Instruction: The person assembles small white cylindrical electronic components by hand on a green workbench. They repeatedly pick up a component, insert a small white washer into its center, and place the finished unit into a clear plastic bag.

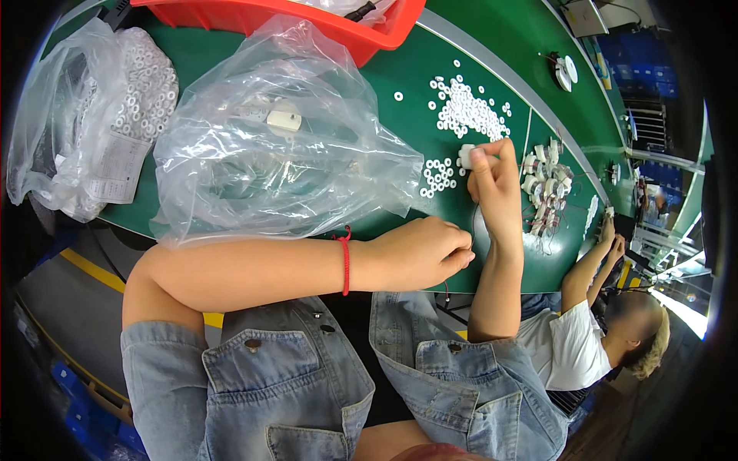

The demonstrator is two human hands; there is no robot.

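My right hand (498, 180) pinches a small white round part (466, 157) between thumb and fingers, just above the green table. From that part a thin dark wire (474, 219) hangs toward my left hand (425, 252). The left fingers are curled shut at the wire, and a dark end shows below them near the table's front edge. Beside the right hand lies a small group of white rings (438, 178). Farther back is a larger heap of white rings (470, 109). Right of my hand, several white parts with wires (547, 184) are piled up.
A clear plastic bag (254, 177) with a white piece (284, 121) inside spreads across the left. Beyond it stand a bag of white rings (146, 84) and a red bin (231, 17). A co-worker (573, 346) sits at the right, hands at the table.
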